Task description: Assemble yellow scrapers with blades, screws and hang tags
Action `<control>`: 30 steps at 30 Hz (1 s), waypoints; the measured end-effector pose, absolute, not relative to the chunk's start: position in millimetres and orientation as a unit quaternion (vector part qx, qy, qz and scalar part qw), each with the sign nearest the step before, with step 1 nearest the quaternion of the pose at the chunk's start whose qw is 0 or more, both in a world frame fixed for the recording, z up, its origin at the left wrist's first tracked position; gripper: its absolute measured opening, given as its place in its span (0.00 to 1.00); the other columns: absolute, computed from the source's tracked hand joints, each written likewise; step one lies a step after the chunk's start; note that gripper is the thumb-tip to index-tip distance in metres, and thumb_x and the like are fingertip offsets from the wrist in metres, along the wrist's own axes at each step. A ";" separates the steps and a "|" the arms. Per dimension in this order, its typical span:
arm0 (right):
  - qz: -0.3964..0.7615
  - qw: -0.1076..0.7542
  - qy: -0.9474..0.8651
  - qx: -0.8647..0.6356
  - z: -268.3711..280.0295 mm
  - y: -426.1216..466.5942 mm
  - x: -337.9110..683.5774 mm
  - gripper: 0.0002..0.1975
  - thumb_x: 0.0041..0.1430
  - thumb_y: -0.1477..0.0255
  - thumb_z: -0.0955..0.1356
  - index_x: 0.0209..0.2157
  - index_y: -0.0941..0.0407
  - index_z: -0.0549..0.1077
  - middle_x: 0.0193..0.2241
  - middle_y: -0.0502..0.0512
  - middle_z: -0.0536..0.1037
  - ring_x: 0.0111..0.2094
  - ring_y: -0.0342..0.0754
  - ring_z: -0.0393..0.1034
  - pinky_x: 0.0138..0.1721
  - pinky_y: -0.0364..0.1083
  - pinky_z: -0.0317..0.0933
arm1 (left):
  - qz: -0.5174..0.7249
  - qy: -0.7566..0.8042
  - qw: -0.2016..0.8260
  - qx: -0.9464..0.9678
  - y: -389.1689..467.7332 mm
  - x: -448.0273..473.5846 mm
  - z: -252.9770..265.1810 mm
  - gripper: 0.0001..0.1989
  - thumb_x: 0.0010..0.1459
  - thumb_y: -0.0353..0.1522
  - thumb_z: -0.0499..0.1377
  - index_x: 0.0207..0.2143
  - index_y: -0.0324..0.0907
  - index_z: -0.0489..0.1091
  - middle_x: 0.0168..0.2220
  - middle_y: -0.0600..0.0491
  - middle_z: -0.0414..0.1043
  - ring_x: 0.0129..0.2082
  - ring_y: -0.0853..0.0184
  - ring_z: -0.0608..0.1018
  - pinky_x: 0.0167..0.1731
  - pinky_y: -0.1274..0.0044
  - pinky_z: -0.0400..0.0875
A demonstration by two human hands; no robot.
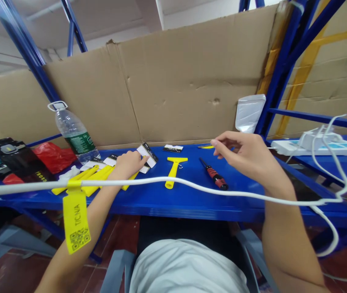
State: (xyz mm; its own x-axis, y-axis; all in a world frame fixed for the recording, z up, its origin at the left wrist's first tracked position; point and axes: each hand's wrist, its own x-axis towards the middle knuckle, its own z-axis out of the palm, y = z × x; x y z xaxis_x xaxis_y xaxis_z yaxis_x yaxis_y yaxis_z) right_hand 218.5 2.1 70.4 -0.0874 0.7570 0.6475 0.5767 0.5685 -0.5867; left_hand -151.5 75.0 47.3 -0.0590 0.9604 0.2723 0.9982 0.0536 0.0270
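Note:
My left hand (pixel 130 163) is closed over a yellow scraper (pixel 130 183) at the end of a row, a black-and-white card (pixel 148 154) showing past the fingers. More yellow scrapers (pixel 95 185) with cards lie left of it, partly behind my forearm. A single yellow T-shaped scraper (pixel 172 171) rests on the blue table between my hands. To its right is a red-and-black screwdriver (pixel 214 175). Above the table, my right hand (pixel 242 152) has its fingers pinched together. A tiny yellow spot shows at the fingertips; what they hold is unclear.
A white cable (pixel 192 186) with a yellow tag (pixel 76 219) crosses the near view. At left stand a water bottle (pixel 77 136), a red bag (pixel 51 156) and a black box (pixel 20 160). A power strip (pixel 317 146) lies right. Cardboard (pixel 192 85) walls the back.

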 end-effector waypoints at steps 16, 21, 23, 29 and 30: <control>0.041 0.350 -0.807 -0.474 59.9 16.0 225.4 0.11 0.72 0.62 0.69 0.42 0.50 0.83 0.37 0.53 0.88 0.39 0.54 0.82 0.41 0.51 0.69 | -0.128 -0.553 0.021 -0.823 82.1 -83.0 50.3 0.22 0.70 0.53 0.61 0.47 0.44 0.77 0.40 0.43 0.84 0.39 0.51 0.85 0.38 0.69 0.71; 0.068 0.272 -0.847 -0.451 53.6 23.2 232.0 0.04 0.65 0.72 0.70 0.38 0.51 0.79 0.38 0.55 0.87 0.40 0.54 0.81 0.42 0.50 0.69 | -0.071 -0.523 0.004 -0.849 111.2 -45.5 45.9 0.15 0.66 0.38 0.65 0.50 0.39 0.76 0.48 0.35 0.84 0.47 0.48 0.85 0.40 0.69 0.72; 0.097 0.226 -0.855 -0.456 48.5 26.0 234.4 0.02 0.64 0.72 0.71 0.37 0.51 0.78 0.36 0.55 0.86 0.39 0.55 0.81 0.40 0.50 0.68 | -0.061 -0.526 -0.008 -0.848 116.7 -43.8 44.4 0.16 0.62 0.36 0.67 0.50 0.40 0.76 0.47 0.37 0.84 0.44 0.50 0.86 0.39 0.70 0.72; 0.149 0.171 -0.852 -0.471 39.2 30.4 235.8 0.05 0.62 0.74 0.71 0.34 0.50 0.80 0.31 0.52 0.86 0.36 0.54 0.81 0.37 0.49 0.67 | -0.075 -0.542 -0.043 -0.836 114.7 -55.1 36.1 0.14 0.56 0.37 0.69 0.44 0.42 0.76 0.42 0.40 0.84 0.37 0.52 0.84 0.34 0.69 0.72; 0.149 0.171 -0.853 -0.471 39.6 30.4 235.3 0.05 0.62 0.74 0.71 0.33 0.50 0.80 0.30 0.52 0.86 0.36 0.54 0.81 0.37 0.49 0.67 | -0.088 -0.546 -0.046 -0.832 115.0 -57.4 35.6 0.13 0.55 0.36 0.69 0.42 0.42 0.76 0.42 0.40 0.84 0.37 0.52 0.84 0.34 0.69 0.72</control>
